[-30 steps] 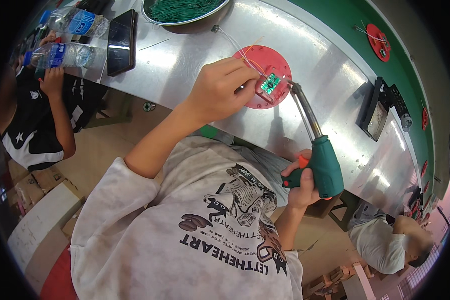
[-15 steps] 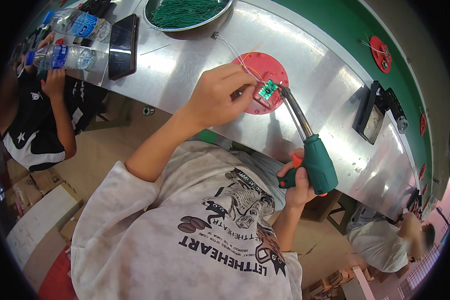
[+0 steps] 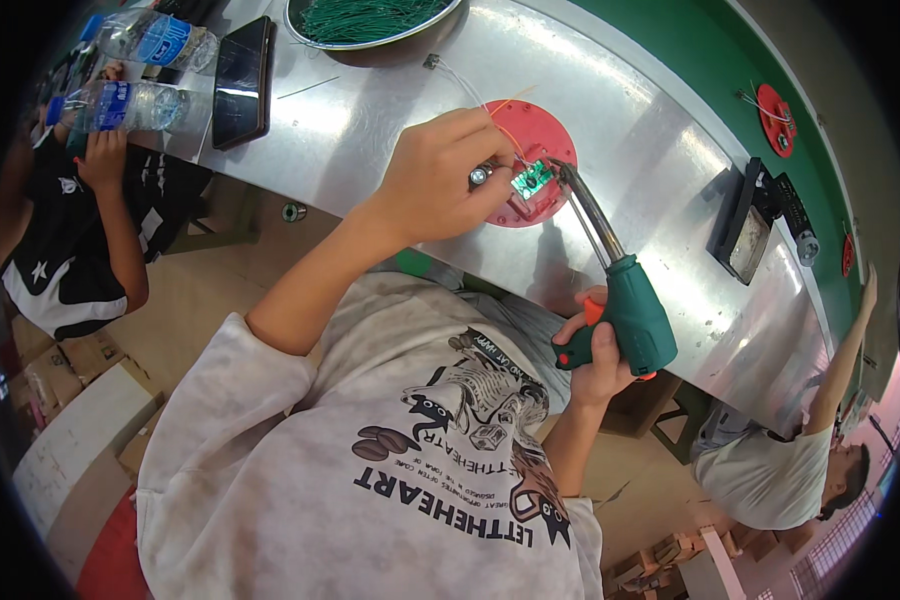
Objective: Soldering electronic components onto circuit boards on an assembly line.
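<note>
My right hand [image 3: 595,365] grips a green soldering gun [image 3: 640,315] with an orange trigger. Its metal tip [image 3: 567,172] reaches the edge of a small green circuit board [image 3: 533,180]. That board lies over a round red plastic disc [image 3: 550,125] on the metal table. From the left, my left hand [image 3: 445,180] is closed in a pinch beside the board. A small round metal end [image 3: 480,176] shows among its fingers; what the fingertips pinch is hidden. Thin white wires [image 3: 460,85] run from a small dark part [image 3: 431,61] towards the disc, near an orange wire [image 3: 515,98].
A metal bowl [image 3: 375,43] of green wires stands at the far edge. Left of it lie a phone [image 3: 241,82] and two water bottles [image 3: 135,106]. A black soldering stand [image 3: 745,225] is at right. Another red disc [image 3: 775,120] rests on a green strip. Co-workers sit on both sides.
The co-worker at right has stretched an arm out over the green strip. The red disc there sits slightly further right and lower. My hands and the soldering gun have barely shifted.
</note>
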Demonstrator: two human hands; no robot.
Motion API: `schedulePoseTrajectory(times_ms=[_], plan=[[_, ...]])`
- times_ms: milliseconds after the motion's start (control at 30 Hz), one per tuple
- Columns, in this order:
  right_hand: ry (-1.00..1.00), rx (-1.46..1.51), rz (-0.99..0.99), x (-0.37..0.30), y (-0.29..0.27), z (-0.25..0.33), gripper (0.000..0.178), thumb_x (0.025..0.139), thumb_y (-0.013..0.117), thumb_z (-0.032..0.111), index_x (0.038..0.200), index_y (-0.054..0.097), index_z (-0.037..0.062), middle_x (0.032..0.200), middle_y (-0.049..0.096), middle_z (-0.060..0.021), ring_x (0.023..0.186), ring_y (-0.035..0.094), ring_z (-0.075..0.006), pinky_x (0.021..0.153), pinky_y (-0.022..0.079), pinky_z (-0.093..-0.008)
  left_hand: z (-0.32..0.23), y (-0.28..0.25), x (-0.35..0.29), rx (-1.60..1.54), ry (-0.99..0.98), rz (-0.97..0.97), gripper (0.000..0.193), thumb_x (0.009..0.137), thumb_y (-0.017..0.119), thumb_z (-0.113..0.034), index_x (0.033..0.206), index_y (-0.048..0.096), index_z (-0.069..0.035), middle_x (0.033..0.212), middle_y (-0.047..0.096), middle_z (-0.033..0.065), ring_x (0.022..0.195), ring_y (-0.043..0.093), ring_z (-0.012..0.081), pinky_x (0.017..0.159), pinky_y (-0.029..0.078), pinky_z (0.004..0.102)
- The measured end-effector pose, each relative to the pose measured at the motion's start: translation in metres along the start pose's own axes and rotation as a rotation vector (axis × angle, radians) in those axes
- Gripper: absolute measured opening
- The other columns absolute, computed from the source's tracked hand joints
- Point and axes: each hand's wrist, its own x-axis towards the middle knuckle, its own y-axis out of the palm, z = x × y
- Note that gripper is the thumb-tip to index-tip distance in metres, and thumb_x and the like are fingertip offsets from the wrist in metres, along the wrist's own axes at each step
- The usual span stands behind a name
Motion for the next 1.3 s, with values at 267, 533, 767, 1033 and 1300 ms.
schedulePoseTrajectory(times_ms=[267,533,767,1033,1300], plan=[[0.001,0.014,0.016,-0.004,-0.004,-0.003,0.047,0.093,0.061,0.021,0.125,0.056,-0.0133,0.106,0.065,-0.0261,0.053,0.064,-0.0245,0.050,0.051,-0.0319,-0.003,-0.004,0.000,-0.006,-0.026,0.097,0.012,0.070,0.066,0.001,0.080,0.060,-0.003,0.086,0.062,0.0081,0.080,0.058,0.0275,0.071,0.048,0.0365],[-0.008,0.032,0.082,-0.017,-0.012,-0.001,0.051,0.093,0.063,0.023,0.128,0.055,-0.0134,0.106,0.064,-0.0251,0.056,0.063,-0.0239,0.049,0.051,-0.0317,0.000,-0.004,-0.002,-0.060,-0.011,0.133,0.014,0.069,0.069,-0.001,0.080,0.060,-0.003,0.098,0.064,0.0088,0.089,0.056,0.0283,0.080,0.047,0.0374],[-0.001,0.030,0.056,-0.020,-0.017,-0.006,0.050,0.094,0.063,0.023,0.127,0.055,-0.0132,0.106,0.064,-0.0249,0.055,0.062,-0.0238,0.050,0.051,-0.0311,0.002,-0.007,-0.002,-0.144,-0.055,0.128,0.011,0.070,0.069,-0.002,0.079,0.061,-0.003,0.100,0.066,0.0080,0.092,0.058,0.0269,0.083,0.048,0.0368],[0.012,0.060,0.139,-0.027,-0.017,0.002,0.036,0.092,0.062,0.004,0.126,0.060,-0.0089,0.112,0.068,-0.0193,0.067,0.064,-0.0199,0.060,0.053,-0.0327,0.001,-0.006,-0.002,-0.077,-0.042,0.152,0.011,0.071,0.071,-0.003,0.078,0.062,-0.004,0.100,0.067,0.0067,0.091,0.059,0.0253,0.082,0.049,0.0358],[0.044,0.017,0.124,-0.028,-0.013,0.005,0.033,0.092,0.064,0.000,0.124,0.062,-0.0081,0.105,0.071,-0.0160,0.067,0.065,-0.0183,0.063,0.054,-0.0328,0.001,-0.004,-0.002,-0.069,-0.025,0.130,0.012,0.071,0.072,-0.004,0.077,0.062,-0.004,0.098,0.068,0.0064,0.089,0.059,0.0259,0.081,0.049,0.0362]])
